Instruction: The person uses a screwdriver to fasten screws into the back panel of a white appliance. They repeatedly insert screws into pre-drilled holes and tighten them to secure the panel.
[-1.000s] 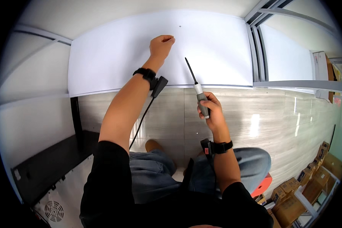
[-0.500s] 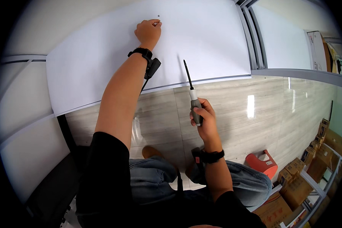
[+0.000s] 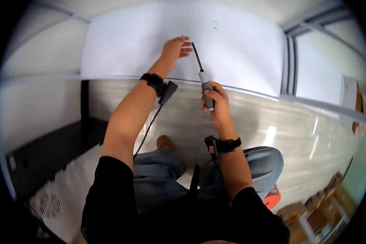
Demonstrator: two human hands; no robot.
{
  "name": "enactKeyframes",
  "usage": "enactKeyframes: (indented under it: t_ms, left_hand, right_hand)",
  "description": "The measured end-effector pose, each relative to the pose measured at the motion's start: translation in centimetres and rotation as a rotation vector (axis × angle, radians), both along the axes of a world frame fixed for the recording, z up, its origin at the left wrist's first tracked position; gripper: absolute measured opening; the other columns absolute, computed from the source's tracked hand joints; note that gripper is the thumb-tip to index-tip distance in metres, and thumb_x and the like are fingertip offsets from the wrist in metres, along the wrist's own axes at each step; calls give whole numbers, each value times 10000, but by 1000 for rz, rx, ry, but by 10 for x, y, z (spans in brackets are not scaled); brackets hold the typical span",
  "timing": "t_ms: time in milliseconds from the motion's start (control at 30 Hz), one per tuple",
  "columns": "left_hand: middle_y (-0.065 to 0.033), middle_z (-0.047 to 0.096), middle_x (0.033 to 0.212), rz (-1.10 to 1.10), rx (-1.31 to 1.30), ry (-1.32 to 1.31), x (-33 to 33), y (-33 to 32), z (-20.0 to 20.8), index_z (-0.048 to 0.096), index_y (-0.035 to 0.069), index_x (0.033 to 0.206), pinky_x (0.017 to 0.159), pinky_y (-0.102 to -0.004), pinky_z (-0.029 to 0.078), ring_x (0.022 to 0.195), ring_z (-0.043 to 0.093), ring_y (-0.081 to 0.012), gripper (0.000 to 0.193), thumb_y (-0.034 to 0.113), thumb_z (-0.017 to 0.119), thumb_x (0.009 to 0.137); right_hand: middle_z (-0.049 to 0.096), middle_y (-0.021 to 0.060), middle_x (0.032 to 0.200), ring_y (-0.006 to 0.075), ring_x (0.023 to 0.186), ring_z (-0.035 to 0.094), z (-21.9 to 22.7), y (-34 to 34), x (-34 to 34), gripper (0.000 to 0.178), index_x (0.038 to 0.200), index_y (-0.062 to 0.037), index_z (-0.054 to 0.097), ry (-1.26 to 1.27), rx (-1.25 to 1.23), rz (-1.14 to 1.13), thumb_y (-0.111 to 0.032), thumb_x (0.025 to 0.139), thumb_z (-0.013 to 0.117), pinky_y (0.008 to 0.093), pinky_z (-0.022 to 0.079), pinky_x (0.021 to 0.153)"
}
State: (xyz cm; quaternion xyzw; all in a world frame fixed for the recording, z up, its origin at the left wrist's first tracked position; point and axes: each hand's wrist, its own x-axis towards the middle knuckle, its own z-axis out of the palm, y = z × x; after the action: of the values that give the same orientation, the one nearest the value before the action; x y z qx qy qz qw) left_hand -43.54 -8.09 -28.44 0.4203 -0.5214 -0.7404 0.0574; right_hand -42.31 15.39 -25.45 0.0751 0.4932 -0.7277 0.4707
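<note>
My right hand [image 3: 215,101] is closed around the grey handle of a screwdriver [image 3: 206,90]. The dark shaft points up and away over a white tabletop [image 3: 248,61]. Beside its tip is my left hand [image 3: 177,49], fingers stretched out and apart; I make out nothing between them. Whether a fingertip touches the shaft, I cannot tell. Farther off on the tabletop lie two tiny dark pieces [image 3: 215,28], too blurred to name.
Grey metal framing [image 3: 290,67] borders the tabletop on the right. A red stool [image 3: 272,199] stands on the floor by my right knee, with cardboard boxes [image 3: 293,212] beyond. To the left is a black panel [image 3: 49,146]. Cables hang from both wrist straps.
My left hand has drawn back from the tiny pieces toward the screwdriver tip, and its bunched fingers have spread. The right hand still grips the screwdriver. The view has shifted.
</note>
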Motion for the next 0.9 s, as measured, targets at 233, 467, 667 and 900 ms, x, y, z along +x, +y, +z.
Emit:
enactKeyframes:
  t_ms: [233, 467, 667, 900]
  left_hand:
    - [-130, 614, 1091, 426, -5, 171, 137, 16, 118, 484, 20, 1194, 768, -318, 536, 919, 648, -237, 292, 171, 342, 990]
    - [-82, 637, 947, 905, -259, 211, 230, 58, 158, 546, 63, 1121, 641, -266, 513, 767, 643, -176, 241, 214, 413, 988]
    - [-60, 648, 907, 1027, -320, 279, 258, 83, 159, 555, 44, 1125, 620, -249, 508, 736, 636, -154, 253, 224, 452, 980]
    - [-77, 659, 887, 963, -320, 383, 278, 77, 166, 554, 7, 1169, 591, -242, 503, 717, 632, -137, 295, 202, 437, 981]
  right_hand:
    - [565, 43, 858, 111, 616, 530, 47, -52, 26, 420, 1242, -38, 535, 89, -79, 475, -137, 836, 587, 233, 377, 469]
    - [574, 116, 887, 118, 538, 499, 83, -58, 67, 489, 1326, -26, 429, 174, -333, 877, -140, 866, 549, 256, 375, 457]
    - [590, 128, 891, 114, 527, 520, 75, -56, 86, 448, 1321, -49, 416, 204, -485, 1003, -84, 884, 507, 259, 398, 467]
    - [592, 127, 906, 110, 488, 508, 94, -51, 112, 429, 1322, -42, 408, 281, -499, 968, -81, 904, 498, 240, 394, 448]
